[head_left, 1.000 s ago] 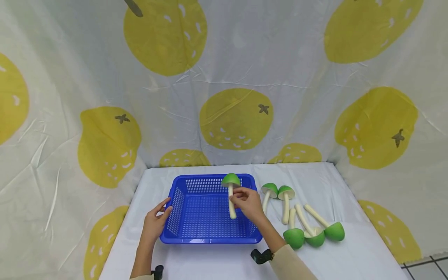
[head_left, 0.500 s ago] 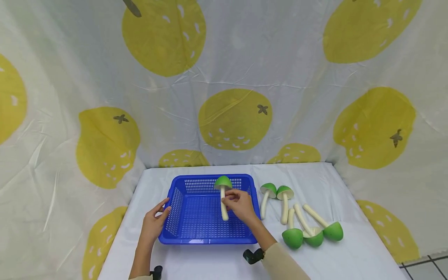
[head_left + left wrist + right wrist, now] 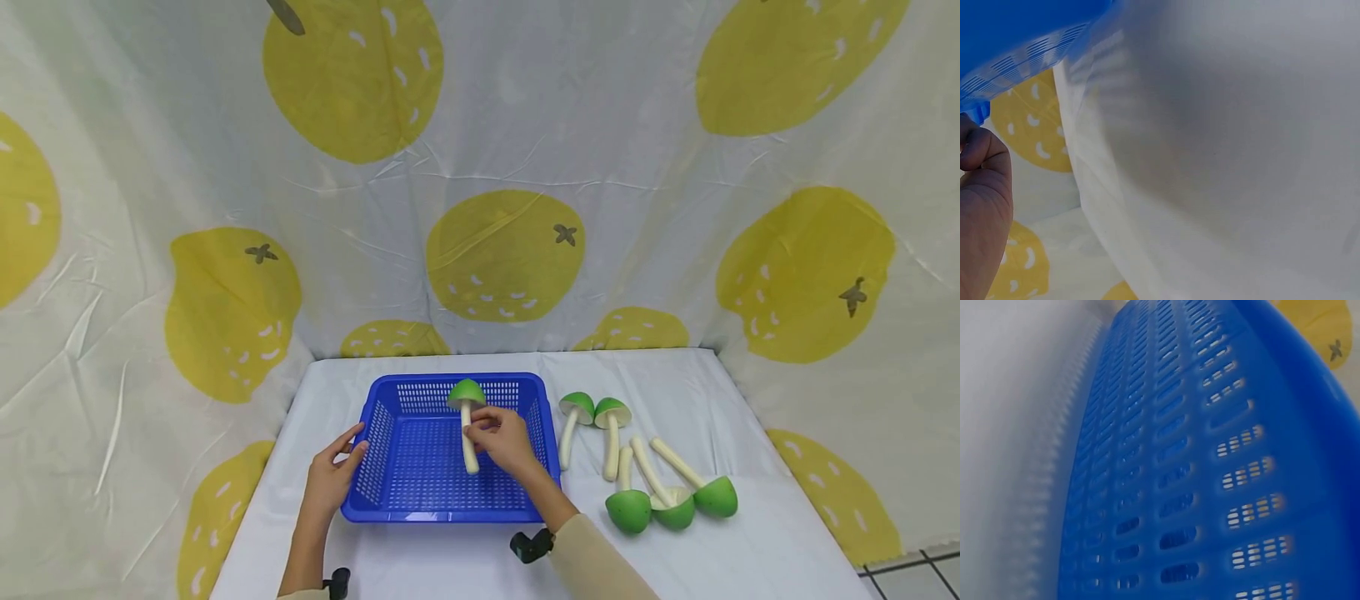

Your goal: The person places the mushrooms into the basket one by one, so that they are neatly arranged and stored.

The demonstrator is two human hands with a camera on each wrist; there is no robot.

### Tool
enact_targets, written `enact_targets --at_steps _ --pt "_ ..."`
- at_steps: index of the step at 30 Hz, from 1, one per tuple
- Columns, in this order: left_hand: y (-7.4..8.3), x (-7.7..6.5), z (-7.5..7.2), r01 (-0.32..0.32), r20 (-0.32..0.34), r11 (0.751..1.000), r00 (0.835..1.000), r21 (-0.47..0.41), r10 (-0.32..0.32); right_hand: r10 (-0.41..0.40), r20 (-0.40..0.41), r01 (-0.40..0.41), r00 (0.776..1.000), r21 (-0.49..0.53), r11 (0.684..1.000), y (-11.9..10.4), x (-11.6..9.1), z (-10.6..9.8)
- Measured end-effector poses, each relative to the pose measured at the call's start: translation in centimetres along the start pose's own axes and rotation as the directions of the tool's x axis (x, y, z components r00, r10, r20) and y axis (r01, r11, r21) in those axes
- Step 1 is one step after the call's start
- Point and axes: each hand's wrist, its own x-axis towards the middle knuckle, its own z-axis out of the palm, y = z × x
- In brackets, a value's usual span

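My right hand [image 3: 508, 443] pinches a toy mushroom [image 3: 468, 394] by its pale stem, green cap up, over the inside of a blue plastic basket [image 3: 450, 517]. Whether the stem's lower end touches the basket floor I cannot tell. At the basket's left side, my left hand [image 3: 328, 482] holds the rim between thumb and fingers. The left wrist view catches part of that hand [image 3: 985, 187] by the basket's underside [image 3: 1016, 37], with the fingertips mostly hidden. Only the slotted outer wall of the basket [image 3: 1172, 431] fills the right wrist view; the right hand is out of it.
Several more green-capped mushrooms lie on the white cloth right of the basket: two with caps toward the back [image 3: 612, 413], others with caps toward the front [image 3: 628, 511]. A lemon-print curtain [image 3: 506, 254] hangs behind and along both sides of the table [image 3: 450, 558].
My right hand has moved left with the mushroom, from the basket's right part toward its middle, and slightly lower. The left hand and the basket stay put.
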Motion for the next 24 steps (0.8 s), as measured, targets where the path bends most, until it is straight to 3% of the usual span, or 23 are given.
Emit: enact_targets --at_steps 24 --pt "0.0 0.0 0.2 -0.023 -0.018 1.000 1.000 -0.005 0.023 0.012 0.070 -0.009 0.998 -0.052 0.999 0.6 0.2 3.2"
